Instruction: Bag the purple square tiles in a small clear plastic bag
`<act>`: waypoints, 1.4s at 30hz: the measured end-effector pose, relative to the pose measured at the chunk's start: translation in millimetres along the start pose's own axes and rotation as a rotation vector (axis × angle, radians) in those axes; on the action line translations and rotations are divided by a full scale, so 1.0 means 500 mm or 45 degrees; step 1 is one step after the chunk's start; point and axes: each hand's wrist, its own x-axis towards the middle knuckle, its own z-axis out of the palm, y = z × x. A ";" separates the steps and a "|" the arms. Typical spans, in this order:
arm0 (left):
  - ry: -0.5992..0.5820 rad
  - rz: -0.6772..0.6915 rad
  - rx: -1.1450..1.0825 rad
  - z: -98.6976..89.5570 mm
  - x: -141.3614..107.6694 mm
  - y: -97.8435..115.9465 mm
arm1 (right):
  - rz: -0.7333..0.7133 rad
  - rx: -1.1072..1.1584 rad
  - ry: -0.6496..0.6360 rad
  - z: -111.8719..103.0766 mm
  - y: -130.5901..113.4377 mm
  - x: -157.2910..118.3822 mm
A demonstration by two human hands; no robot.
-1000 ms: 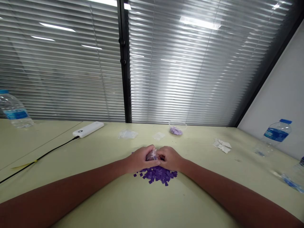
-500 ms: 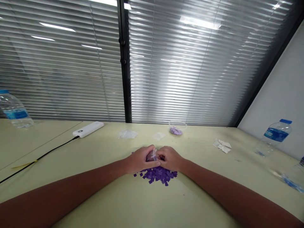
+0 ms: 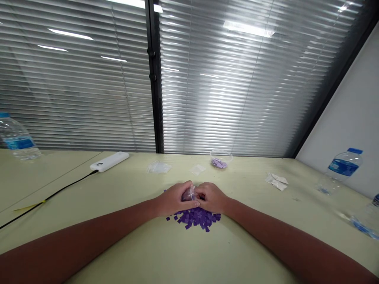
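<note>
A small clear plastic bag (image 3: 188,194) with something dark purple in it is between my two hands at the middle of the table. My left hand (image 3: 177,198) is wrapped round its left side, thumb along the near edge. My right hand (image 3: 211,198) pinches the bag's right end, with fingers curled. Just below both hands lies a pile of small purple squares (image 3: 197,218), partly hidden by them. Behind, a clear round dish (image 3: 219,161) holds pale purple pieces.
Clear plastic bags (image 3: 159,167) and another small bag (image 3: 197,169) lie behind my hands. A white power bank (image 3: 109,161) with a black cable is at left, white packets (image 3: 276,181) at right. Bottles stand left (image 3: 19,138) and right (image 3: 340,169); another (image 3: 367,219) lies at the right edge.
</note>
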 end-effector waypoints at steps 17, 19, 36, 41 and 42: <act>-0.026 -0.017 0.005 -0.001 0.001 -0.006 | 0.025 0.045 -0.008 0.000 -0.001 0.000; -0.027 -0.021 0.004 -0.001 0.001 -0.005 | 0.029 0.049 -0.014 -0.001 -0.002 0.000; -0.013 -0.017 0.039 0.001 0.003 -0.006 | 0.032 0.021 0.009 -0.001 0.001 0.000; -0.010 -0.014 0.034 0.000 0.003 -0.003 | 0.027 0.020 0.004 0.000 0.000 0.000; -0.010 -0.012 0.033 -0.001 0.002 -0.002 | 0.026 0.022 0.006 0.000 0.000 0.000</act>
